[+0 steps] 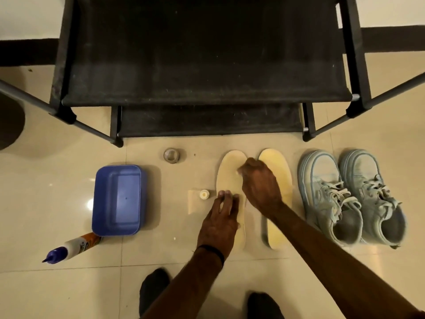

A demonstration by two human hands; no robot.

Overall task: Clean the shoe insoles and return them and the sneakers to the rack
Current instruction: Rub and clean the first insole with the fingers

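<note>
the left insole (230, 180) lies flat on the floor (161, 249) at centre frame. the left hand (220, 217) presses its lower half with straight fingers, likely to stop it sliding. the right hand (259, 183) is curled over its upper part, probably around a small wipe, though i cannot tell what it grasps. the right insole (279, 180) waits just beside, then the 2 sneakers (351, 196) at right. the rack (207, 65) stands bare across the top. a blue tub (118, 200) and cleaner bottle (71, 247) sit lower left.
</note>
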